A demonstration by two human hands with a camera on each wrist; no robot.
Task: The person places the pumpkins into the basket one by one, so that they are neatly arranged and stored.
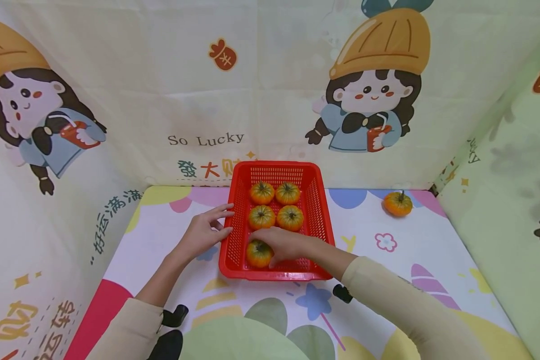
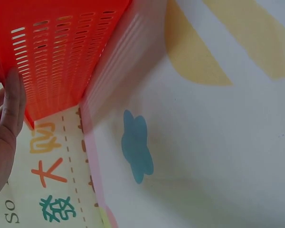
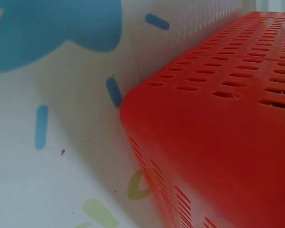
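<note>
A red plastic basket point(image 1: 274, 275) with slotted walls stands on the table and holds several small orange-green pumpkins point(image 1: 262, 217). My right hand point(image 1: 284, 244) reaches over its right side and grips a pumpkin point(image 1: 258, 255) in the near left corner, fingers and thumb around it. At the left rim, my left hand point(image 1: 204, 229) rests its fingertips against the basket; in the left wrist view its fingers point(image 2: 12, 102) lie fairly straight along the basket's edge. The right wrist view shows the basket's outer corner point(image 3: 194, 128), with the hand hidden.
One more pumpkin point(image 1: 398, 204) sits at the table's back right. The table point(image 1: 364, 285) has a printed cover, and a patterned cloth point(image 1: 279, 115) rises behind the basket and along both sides.
</note>
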